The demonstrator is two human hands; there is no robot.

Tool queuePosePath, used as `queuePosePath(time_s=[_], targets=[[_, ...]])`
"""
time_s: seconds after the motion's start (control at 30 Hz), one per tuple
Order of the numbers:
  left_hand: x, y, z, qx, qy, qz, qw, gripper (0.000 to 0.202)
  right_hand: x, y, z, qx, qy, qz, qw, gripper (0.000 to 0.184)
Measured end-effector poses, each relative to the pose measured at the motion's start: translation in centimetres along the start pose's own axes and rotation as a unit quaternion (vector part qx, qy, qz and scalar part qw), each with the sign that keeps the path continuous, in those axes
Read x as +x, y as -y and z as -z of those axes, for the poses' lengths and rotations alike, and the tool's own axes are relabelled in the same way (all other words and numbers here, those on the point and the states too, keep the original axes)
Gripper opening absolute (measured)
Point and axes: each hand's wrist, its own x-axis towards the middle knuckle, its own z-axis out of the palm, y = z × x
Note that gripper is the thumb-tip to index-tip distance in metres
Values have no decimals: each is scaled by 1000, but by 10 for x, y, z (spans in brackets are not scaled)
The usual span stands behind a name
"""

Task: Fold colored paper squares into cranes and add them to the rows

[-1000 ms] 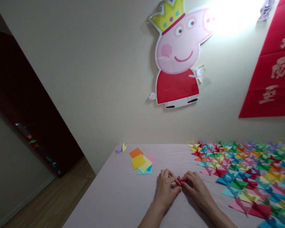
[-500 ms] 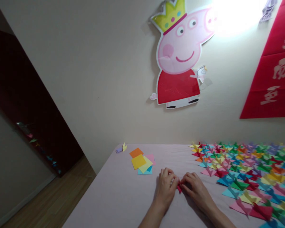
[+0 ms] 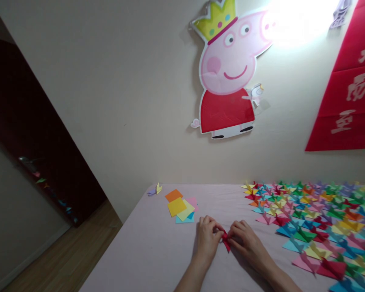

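A small folded red paper sits between my two hands, low over the pale pink cloth. My left hand pinches it from the left with thumb and forefinger. From the other side my right hand grips it with its fingertips. The fingers cover part of the paper, so its full shape is hidden. Loose square paper sheets in orange, yellow, pink and blue overlap just beyond my left hand. Rows of folded paper cranes in many colours lie to the right of my right hand.
The cloth-covered table meets the wall at its far edge. Two small folded papers, including a yellow one, lie at its far left corner. A pig cutout and a red banner hang above. A dark door stands left.
More of the red paper shows between my fingers now, and its lower tip points further down. My left hand has shifted slightly left. Both hands keep hold of it.
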Motion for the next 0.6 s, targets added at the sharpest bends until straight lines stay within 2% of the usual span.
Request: queuePosePath(time_s=[0.2,0.33,0.43,0.5,0.6], targets=[[-1,4,-1,16,18,-28,999,19,0,-1,-2,-10,5,-4,1000,18],[-1,6,0,6,4,-38,999,34,0,0,-1,-17,7,-7,1000,20],[-2,5,4,-9,-17,-20,1000,43,0,1,0,-18,3,-11,1000,19],[-6,3,7,-13,-19,-11,1000,40,0,1,0,-20,-2,-10,1000,18],[-12,0,10,-2,-6,-23,1000,24,-1,0,-1,-27,-5,-10,1000,17]])
